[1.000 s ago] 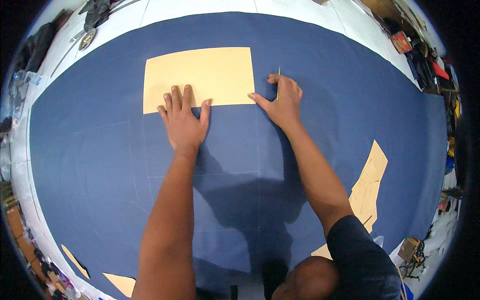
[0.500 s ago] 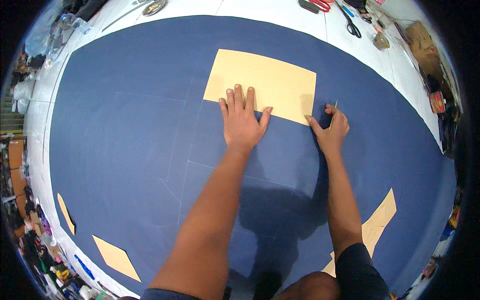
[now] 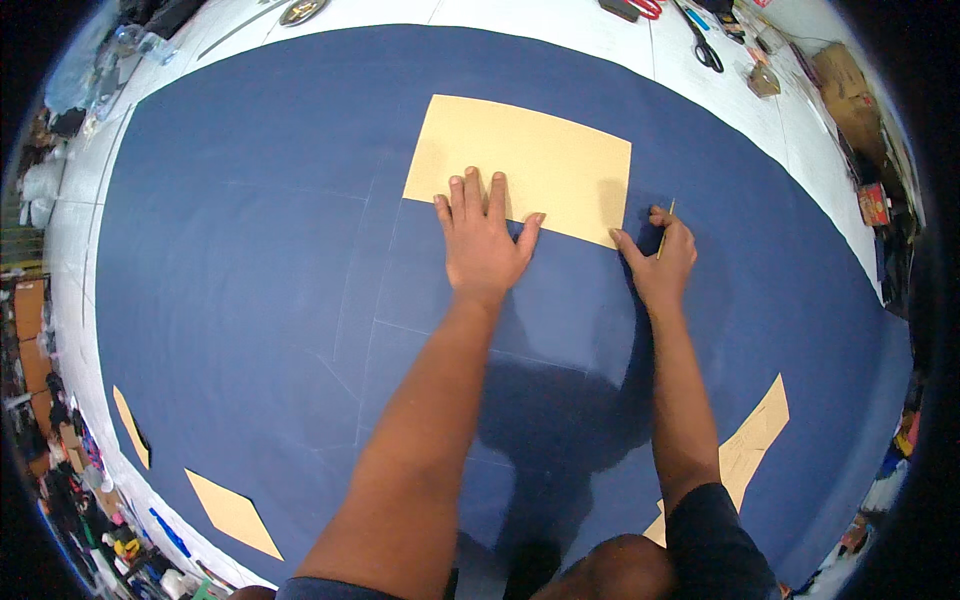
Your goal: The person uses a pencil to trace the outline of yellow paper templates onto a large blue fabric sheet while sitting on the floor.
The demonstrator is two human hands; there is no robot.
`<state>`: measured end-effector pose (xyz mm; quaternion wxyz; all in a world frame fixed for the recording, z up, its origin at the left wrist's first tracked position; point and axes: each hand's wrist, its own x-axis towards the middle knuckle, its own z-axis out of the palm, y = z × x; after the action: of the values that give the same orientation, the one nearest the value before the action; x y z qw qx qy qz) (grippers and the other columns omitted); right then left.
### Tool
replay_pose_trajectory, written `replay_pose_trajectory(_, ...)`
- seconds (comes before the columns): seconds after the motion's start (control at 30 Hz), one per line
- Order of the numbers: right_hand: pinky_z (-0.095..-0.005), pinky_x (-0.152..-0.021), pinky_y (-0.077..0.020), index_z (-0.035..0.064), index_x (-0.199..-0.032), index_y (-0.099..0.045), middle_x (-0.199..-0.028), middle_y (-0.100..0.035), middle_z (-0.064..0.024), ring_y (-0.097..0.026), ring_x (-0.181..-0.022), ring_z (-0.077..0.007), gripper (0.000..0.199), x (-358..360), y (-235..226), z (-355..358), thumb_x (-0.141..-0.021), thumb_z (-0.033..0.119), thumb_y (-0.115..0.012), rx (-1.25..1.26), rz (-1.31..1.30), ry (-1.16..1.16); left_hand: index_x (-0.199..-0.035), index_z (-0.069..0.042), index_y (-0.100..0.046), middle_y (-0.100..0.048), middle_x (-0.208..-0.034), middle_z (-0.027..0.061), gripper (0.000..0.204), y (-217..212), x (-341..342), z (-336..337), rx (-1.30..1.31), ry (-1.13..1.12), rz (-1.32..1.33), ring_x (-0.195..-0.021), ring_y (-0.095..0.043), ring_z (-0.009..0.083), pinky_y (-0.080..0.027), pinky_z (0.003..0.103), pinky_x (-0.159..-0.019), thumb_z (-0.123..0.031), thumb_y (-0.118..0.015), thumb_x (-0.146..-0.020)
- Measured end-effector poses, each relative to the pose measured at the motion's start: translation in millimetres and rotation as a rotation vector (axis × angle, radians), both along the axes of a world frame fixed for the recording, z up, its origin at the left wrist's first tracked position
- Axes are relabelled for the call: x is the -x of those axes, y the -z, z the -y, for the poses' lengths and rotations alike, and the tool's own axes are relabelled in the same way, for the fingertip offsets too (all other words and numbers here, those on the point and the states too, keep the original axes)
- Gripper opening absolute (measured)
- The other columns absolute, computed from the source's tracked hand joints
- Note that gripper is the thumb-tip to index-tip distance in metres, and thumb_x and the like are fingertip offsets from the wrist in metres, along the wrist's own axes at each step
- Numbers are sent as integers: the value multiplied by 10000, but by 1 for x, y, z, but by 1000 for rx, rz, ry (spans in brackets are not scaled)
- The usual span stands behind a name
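A large four-sided yellow card pattern piece (image 3: 525,150) lies flat on dark blue cloth (image 3: 230,290). My left hand (image 3: 485,240) rests across its near edge, fingers spread on the card and thumb at the edge. At the card's near right corner, the thumb of my right hand (image 3: 662,250) touches the edge. A thin yellow pencil-like stick (image 3: 671,210) pokes up from the fingers of that hand; its lower part is hidden. Fine pale lines run over the cloth left of and below the card.
Smaller yellow card pieces lie at lower left (image 3: 235,512) and beside my right forearm (image 3: 755,435). Black scissors (image 3: 706,52) and red handles (image 3: 647,8) sit beyond the cloth's far edge. A blue pen-like item (image 3: 170,533) is at lower left. Clutter lines both sides.
The view has shifted very slightly. Both hands keep their places on the card, and the stick stays in my right fingers.
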<state>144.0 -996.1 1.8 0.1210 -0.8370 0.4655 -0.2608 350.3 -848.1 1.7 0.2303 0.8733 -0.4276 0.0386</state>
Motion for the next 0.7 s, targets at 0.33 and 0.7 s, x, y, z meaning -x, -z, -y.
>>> replay_pose_trajectory(0.33,-467,-1039,-374,52,-1110,-530,-1263,-651,-143,-567,-1172,-338,435,4,5,4,-883,339,-766,-127,250,42,-1466,-93,-511,-403,-1535,265,723,1,-2,4,-64,8,26,-1465,-316,453,-201,614,-1205,-536,-654,-912)
replay_pose_trajectory(0.7,-489,-1050,-395,2,-1124,-527,-1302,-622,-203,-572,-1151,-335,188,4,6,5,-1056,154,-438,-118,207,7,-1498,-125,-473,-367,-1563,241,766,-3,-4,5,-186,2,-9,-1475,-296,444,-198,622,-1193,-589,-624,-908)
